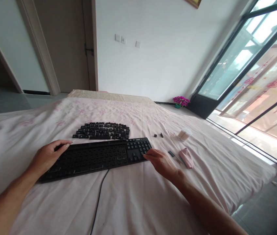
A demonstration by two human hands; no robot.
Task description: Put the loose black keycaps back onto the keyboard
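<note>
A black keyboard (91, 158) lies slightly slanted on the bed, its main section bare of keycaps and its number pad capped. My left hand (47, 156) grips its left end, thumb and forefinger along the back edge; the other fingers are partly hidden. At the right end my right hand (162, 162) is closed on the edge beside the number pad. Behind the keyboard, many loose black keycaps (101, 131) are laid out in rows. Two small black pieces (155, 135) sit apart, farther right. From the front edge a black cable (99, 197) runs toward me.
Right of the keyboard are a clear tub of cotton swabs (185, 133), a folded pink cloth (187, 158) and a small dark-ended tool (171, 153). A pale pink sheet (133, 202) with wrinkles covers the bed. Pink flowers (180, 101) stand on the floor near the glass door.
</note>
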